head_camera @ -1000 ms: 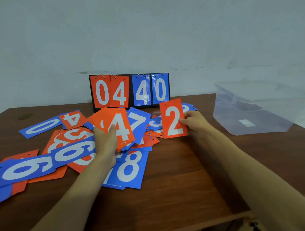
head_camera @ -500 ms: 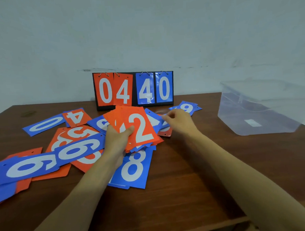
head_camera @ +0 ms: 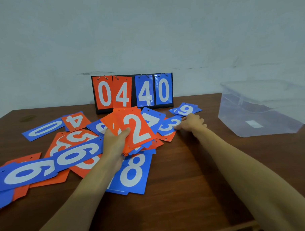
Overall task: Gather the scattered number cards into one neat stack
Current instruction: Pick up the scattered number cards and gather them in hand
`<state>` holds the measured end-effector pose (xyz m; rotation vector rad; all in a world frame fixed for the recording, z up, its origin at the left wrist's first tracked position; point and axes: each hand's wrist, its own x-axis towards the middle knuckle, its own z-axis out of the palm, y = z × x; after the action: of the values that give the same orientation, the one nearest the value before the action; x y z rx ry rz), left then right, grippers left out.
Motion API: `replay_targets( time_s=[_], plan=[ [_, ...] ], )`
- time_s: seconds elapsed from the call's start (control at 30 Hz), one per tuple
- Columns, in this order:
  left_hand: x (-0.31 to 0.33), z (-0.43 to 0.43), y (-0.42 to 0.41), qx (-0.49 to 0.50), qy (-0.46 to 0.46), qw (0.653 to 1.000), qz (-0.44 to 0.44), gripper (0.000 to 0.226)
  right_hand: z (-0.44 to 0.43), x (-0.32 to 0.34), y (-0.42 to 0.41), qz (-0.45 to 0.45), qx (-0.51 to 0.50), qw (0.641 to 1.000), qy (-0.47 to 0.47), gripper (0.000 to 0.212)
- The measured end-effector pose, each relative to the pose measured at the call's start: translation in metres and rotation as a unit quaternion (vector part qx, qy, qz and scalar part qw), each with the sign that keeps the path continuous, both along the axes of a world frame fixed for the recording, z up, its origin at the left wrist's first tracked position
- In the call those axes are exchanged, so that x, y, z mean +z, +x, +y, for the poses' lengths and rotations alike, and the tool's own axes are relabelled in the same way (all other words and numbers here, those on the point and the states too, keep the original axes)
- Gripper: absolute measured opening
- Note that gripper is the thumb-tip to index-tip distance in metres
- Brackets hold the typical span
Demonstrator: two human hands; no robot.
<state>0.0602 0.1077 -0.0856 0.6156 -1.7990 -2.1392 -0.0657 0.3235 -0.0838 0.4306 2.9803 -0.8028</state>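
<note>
My left hand (head_camera: 114,141) holds a fanned stack of orange number cards (head_camera: 136,128) with a white 2 on top, raised over the pile. My right hand (head_camera: 192,123) pinches the right edge of a blue 3 card (head_camera: 168,126) lying on the table. Loose orange and blue cards lie scattered to the left and middle: a blue 8 card (head_camera: 133,172) under my left wrist, a blue 6 card (head_camera: 76,153), a blue 0 card (head_camera: 44,128), an orange 4 card (head_camera: 76,120), a blue 9 card (head_camera: 185,110).
A black flip scoreboard (head_camera: 132,91) reading 04 40 stands at the back by the wall. A clear plastic bin (head_camera: 258,110) sits at the right on the brown wooden table (head_camera: 186,183). The table's front edge runs near the bottom right.
My right hand put the orange 2 card on top of the stack in my left hand, then moved right and took hold of the blue 3 card.
</note>
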Motion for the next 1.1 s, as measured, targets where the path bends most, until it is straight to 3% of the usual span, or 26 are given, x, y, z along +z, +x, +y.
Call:
replay_targets(
  time_s=[0.1,0.2,0.33,0.47,0.7,0.9,1.03,1.1],
  plan=[
    [0.001,-0.001,0.002,0.018,-0.009,1.0,0.002,0.054,0.007,0.0,0.004,-0.011,0.017,1.0,-0.016,0.073],
    [0.001,-0.006,0.003,0.035,-0.02,0.999,-0.003,0.055,0.014,0.01,0.011,-0.081,0.07,0.994,-0.032,0.083],
    [0.002,-0.006,0.004,0.034,-0.045,0.998,-0.009,0.057,0.024,0.026,0.025,-0.137,0.148,0.979,0.022,0.067],
    [0.004,-0.002,0.005,0.032,-0.084,0.996,-0.012,0.06,0.028,0.031,0.035,-0.157,0.194,0.966,0.071,0.059],
    [0.001,0.004,0.007,0.01,-0.139,0.99,0.005,0.061,0.027,0.032,0.039,-0.157,0.209,0.963,0.066,0.059],
    [-0.002,0.007,0.005,0.011,-0.159,0.987,0.005,0.061,0.036,0.021,0.033,-0.103,0.198,0.97,-0.093,0.054],
    [-0.002,0.007,0.005,0.023,-0.164,0.986,0.011,0.061,0.051,0.011,0.03,0.011,0.163,0.911,-0.379,0.049],
    [-0.001,0.008,0.005,0.026,-0.164,0.986,0.011,0.059,0.054,0.014,0.029,0.014,0.166,0.911,-0.378,0.047]
  ],
)
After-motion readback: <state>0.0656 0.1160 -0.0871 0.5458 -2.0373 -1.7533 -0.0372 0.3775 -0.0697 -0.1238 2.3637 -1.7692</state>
